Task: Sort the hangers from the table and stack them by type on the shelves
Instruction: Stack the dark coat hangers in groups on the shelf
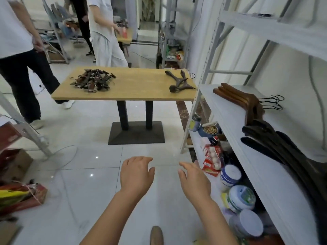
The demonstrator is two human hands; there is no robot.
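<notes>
- Wooden worktop [134, 85], far from both hands, carries a tangled heap of small clip hangers [92, 81] at its left and a few dark hangers [178, 82] at its right end.
- Left hand [135, 175] and right hand [193, 179] are held low over the tiled floor, fingers loosely spread, nothing gripped.
- Brown wooden hangers [237, 99] are stacked on the white shelf [230, 121] at right, far of the right hand.
- Black hangers [276, 144] lie nearer on that shelf, partly cut off by the frame edge.
- Individual hangers in the heap cannot be made out.
</notes>
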